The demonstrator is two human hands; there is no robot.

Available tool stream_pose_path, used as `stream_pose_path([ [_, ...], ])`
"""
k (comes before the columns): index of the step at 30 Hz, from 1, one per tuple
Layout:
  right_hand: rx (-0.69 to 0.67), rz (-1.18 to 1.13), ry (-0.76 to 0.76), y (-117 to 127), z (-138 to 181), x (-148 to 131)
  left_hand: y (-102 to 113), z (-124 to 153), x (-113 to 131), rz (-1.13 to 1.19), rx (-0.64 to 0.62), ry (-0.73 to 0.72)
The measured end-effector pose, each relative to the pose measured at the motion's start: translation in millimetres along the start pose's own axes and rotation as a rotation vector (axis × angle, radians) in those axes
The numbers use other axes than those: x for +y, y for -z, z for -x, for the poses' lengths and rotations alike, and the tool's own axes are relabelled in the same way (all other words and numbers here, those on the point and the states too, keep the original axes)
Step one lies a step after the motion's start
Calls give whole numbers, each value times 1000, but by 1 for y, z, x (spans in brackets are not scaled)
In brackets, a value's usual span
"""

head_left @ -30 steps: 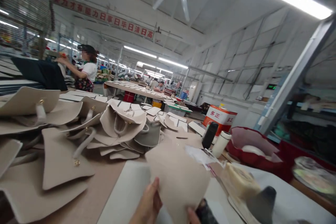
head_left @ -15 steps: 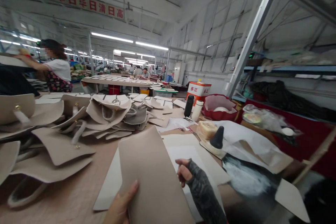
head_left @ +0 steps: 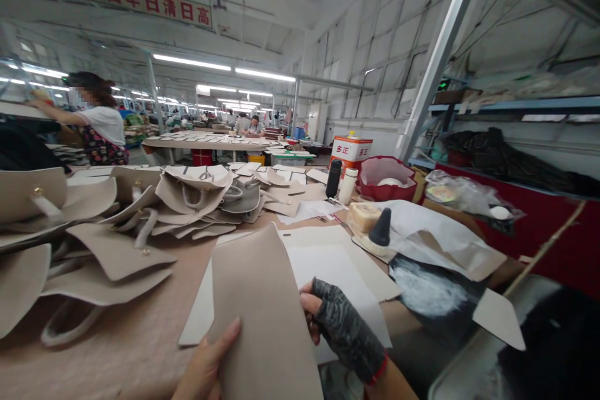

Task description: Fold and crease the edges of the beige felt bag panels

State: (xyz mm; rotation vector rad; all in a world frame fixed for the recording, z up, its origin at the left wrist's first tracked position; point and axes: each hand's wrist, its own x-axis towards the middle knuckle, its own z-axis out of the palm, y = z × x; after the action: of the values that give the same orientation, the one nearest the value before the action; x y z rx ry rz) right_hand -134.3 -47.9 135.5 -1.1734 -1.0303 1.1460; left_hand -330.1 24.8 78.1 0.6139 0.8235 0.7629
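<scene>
Left hand [head_left: 209, 357] pinches the beige panel [head_left: 262, 300] at its lower left edge, thumb on top. Right hand's [head_left: 325, 314] fingers curl at the opposite edge; can't tell from here if they grip. Panel sits tilted between them. Looks light, bendy, self-supporting; may crease, so hold by edges. White sheet [head_left: 332, 265] just past right fingers, dark cone [head_left: 380, 229] farther out.

We have the panel [head_left: 262, 312] before us, between our left hand [head_left: 210, 356] and right hand [head_left: 323, 319], over sheets [head_left: 332, 265] on the table [head_left: 131, 356]. To our left lie handled pieces [head_left: 117, 256]; beyond, to the right, two bottles [head_left: 333, 179] stand before a canister [head_left: 344, 150], left of a basin [head_left: 388, 191].
</scene>
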Motion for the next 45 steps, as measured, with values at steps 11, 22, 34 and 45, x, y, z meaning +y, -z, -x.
stream_pose_path([
  [11, -198, -161, -109, -8, -7, -3, 11, -14, 13, -130, -94, -45],
  [22, -196, 90, -148, -35, -51, 0, -39, -12, 32, -833, -20, -562],
  [34, -316, 195, -171, -58, -68, 7, -29, -13, 56, -709, -51, -270],
  [45, -334, 273, -159, -80, -74, 4, -19, -1, 73, -822, 44, -212],
])
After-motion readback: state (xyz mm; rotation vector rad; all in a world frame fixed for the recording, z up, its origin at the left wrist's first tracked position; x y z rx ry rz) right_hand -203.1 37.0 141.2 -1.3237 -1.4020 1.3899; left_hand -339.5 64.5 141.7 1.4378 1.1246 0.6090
